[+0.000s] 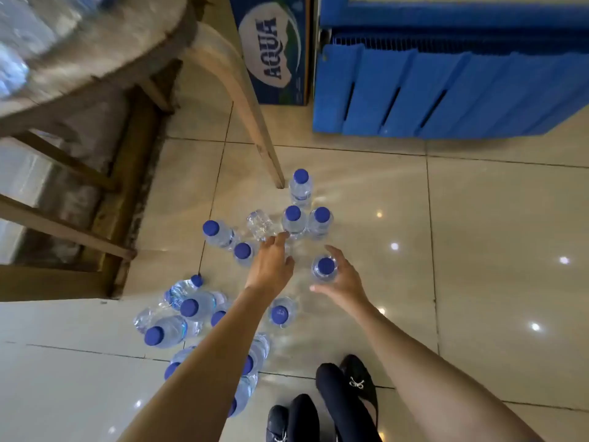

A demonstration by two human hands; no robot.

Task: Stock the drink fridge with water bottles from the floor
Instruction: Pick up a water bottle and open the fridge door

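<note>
Several clear water bottles with blue caps stand and lie on the tiled floor. My right hand (345, 282) curls around one upright water bottle (324, 268), thumb on its near side and fingers on its far side. My left hand (271, 266) is stretched out with nothing in it. Its fingertips are beside a lying bottle (259, 224) and a standing bottle (293, 218). More bottles (188, 309) lie in a heap under my left forearm. The base of the blue drink fridge (446, 90) fills the upper right.
A blue Aqua carton (274, 49) stands left of the fridge. A wooden leg (266, 145) comes down to the floor just beside the farthest bottle (300, 186). A wooden frame (63, 186) takes up the left. My black shoes (353, 387) are at the bottom.
</note>
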